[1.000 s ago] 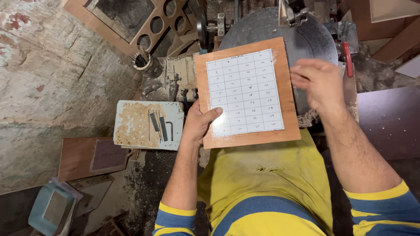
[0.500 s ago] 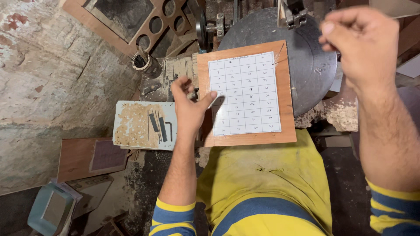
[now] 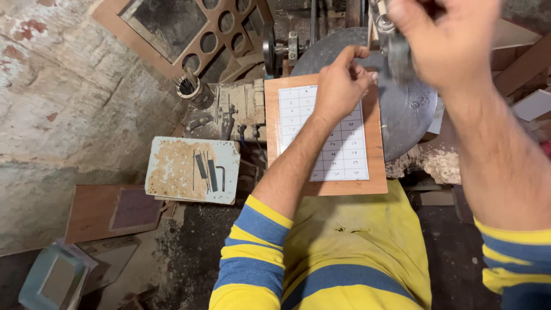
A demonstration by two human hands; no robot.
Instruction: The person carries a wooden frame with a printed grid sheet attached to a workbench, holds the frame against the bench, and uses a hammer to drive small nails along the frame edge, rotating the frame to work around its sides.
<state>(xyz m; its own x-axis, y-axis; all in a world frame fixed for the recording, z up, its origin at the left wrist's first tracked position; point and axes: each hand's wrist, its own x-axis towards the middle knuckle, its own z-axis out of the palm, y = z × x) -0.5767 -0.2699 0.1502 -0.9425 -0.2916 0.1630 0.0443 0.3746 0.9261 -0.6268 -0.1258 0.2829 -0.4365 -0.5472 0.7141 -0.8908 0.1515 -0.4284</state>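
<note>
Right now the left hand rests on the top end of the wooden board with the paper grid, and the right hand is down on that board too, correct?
Not quite. The left hand does rest on the top end of the wooden board with the paper grid, but the right hand is raised off it, up at a blurred metal part above the round metal table. The head view shows this.

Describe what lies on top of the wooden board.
A white paper grid covers most of the wooden board. The left hand rests on its upper part, hiding the squares beneath.

Left hand (image 3: 340,86) on gridded wooden board (image 3: 325,138) — right hand (image 3: 447,40) raised
</note>
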